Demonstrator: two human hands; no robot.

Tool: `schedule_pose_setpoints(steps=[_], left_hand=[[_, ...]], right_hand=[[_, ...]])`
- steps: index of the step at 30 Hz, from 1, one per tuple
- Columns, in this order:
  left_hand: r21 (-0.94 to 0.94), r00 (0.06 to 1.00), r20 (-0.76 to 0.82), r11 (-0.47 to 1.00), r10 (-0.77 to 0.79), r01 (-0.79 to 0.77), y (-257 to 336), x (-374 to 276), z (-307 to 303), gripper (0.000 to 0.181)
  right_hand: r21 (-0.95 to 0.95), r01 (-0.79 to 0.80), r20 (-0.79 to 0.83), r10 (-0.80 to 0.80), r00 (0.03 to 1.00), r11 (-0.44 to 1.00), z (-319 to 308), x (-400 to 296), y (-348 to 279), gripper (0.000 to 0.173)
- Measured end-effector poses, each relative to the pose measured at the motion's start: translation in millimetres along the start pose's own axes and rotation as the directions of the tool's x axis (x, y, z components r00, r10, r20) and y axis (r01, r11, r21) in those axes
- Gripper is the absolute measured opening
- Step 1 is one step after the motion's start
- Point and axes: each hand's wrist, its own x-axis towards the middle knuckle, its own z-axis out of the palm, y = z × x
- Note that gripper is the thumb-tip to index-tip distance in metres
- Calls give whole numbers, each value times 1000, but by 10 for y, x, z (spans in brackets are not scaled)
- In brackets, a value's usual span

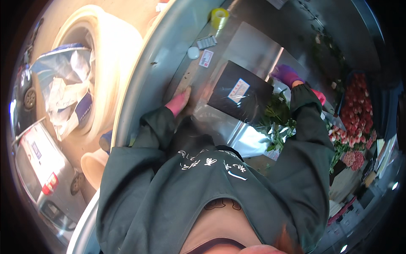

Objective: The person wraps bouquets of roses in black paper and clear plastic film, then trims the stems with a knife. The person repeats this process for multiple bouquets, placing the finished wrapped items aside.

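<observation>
My left hand, in a pink glove, rests at the edge of the work surface beside the vehicle's window-like frame, and nothing shows in it. My right hand, in a purple glove, is over clear plastic sheets beyond a dark flat pack. Its fingers are curled near a pale strip; whether they pinch it is hidden. Between the hands lies the dark pack under glossy clear film, with a white label bearing writing. Green leafy stems lie under my right forearm.
A yellow tape roll, a white rounded case and a small printed card line the ledge. Red-and-white flowers stand at right. Outside the curved frame are a large pale planter holding bags and parked vehicles.
</observation>
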Motion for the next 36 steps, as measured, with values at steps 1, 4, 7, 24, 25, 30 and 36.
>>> schedule_pose_setpoints(steps=[1,4,7,24,25,30,36], left_hand=[[-61,991,104,994,-82,88,-105,-43,32,45],[-178,871,440,929,-220,325,-171,70,112,40],[68,934,317,978,164,-195,-91,-137,230,32],[-235,539,302,609,786,-757,1775,496,34,30],[-365,549,198,581,812,-728,1594,420,67,18],[286,496,86,456,864,-843,1332,-51,-216,29],[438,319,623,19,715,-899,996,-588,527,70]], right_hand=[[16,89,-143,-86,986,996,87,125,-99,46],[-89,308,-306,-320,897,947,-3,326,-769,34],[-558,526,-506,-766,396,641,223,700,-1017,33],[628,396,-158,-389,908,670,-794,-578,-1347,32],[476,360,-121,-346,930,802,-684,-785,-1287,26],[-297,352,-414,-452,790,888,783,-1297,-1082,13],[-269,420,-526,-498,689,867,1204,-1342,-1122,10]])
